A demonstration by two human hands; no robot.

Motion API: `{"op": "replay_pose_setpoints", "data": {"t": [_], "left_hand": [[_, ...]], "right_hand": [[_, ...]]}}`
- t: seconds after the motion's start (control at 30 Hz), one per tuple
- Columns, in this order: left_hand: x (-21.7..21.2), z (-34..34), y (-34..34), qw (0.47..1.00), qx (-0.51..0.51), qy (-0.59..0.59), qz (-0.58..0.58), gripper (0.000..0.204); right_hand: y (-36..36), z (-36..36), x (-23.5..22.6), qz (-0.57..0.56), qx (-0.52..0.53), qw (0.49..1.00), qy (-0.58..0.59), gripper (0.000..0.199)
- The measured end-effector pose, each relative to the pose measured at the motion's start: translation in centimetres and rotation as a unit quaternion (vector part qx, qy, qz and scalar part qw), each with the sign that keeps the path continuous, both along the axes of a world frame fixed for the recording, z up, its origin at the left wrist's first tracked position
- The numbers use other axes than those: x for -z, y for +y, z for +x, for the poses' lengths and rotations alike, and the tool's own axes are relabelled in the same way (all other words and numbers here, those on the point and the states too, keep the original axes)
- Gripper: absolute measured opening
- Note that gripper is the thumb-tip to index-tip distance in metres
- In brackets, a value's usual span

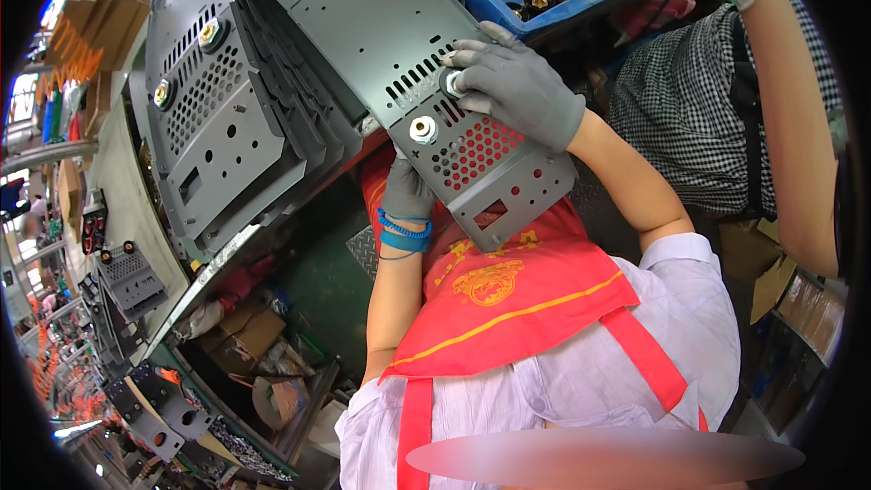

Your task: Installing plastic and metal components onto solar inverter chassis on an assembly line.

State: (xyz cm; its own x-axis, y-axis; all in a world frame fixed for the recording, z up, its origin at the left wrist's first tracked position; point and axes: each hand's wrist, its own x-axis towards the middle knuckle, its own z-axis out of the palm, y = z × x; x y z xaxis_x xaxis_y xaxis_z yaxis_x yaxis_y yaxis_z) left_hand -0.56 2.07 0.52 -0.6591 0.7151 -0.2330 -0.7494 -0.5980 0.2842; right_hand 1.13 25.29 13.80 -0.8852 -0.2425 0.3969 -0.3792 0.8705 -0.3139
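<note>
A long grey sheet-metal panel [363, 27], punched with slots and round holes, juts over the bench edge toward my red apron. My right hand [522, 91], in a grey glove, lies over it with fingertips closed around a shiny hex nut [453, 83] by the slots. Beside that, a second nut on a brass-centred fitting [423, 130] stands uncovered in the panel. Under the panel's left edge is my left hand [408, 189], also gloved, with a blue coiled band at the wrist; the panel hides its fingers.
Left on the bench lies a stack of similar panels [200, 109], the top one with two fittings. A blue bin [544, 14] at the back holds several black-and-brass parts. A co-worker in a checked garment [685, 109] stands close on the right. Cartons [249, 331] sit under the bench.
</note>
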Motion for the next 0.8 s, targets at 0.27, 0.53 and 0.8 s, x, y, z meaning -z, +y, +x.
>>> {"op": "replay_pose_setpoints", "data": {"t": [0.27,0.53,0.8], "left_hand": [[0.6,1.1,-1.2,1.000,0.011,-0.013,0.022,0.039],[-4.2,2.6,-1.1,0.999,0.009,0.016,0.027,0.065],[-8.2,3.3,-1.0,0.997,-0.035,0.061,-0.011,0.045]], "right_hand": [[-1.7,0.7,-0.6,-0.020,0.019,1.000,-0.013,0.021],[3.3,-3.1,-6.2,-0.262,0.042,0.962,0.058,0.022],[4.6,-9.7,-8.9,-0.189,0.177,0.966,-0.011,0.026]]}}
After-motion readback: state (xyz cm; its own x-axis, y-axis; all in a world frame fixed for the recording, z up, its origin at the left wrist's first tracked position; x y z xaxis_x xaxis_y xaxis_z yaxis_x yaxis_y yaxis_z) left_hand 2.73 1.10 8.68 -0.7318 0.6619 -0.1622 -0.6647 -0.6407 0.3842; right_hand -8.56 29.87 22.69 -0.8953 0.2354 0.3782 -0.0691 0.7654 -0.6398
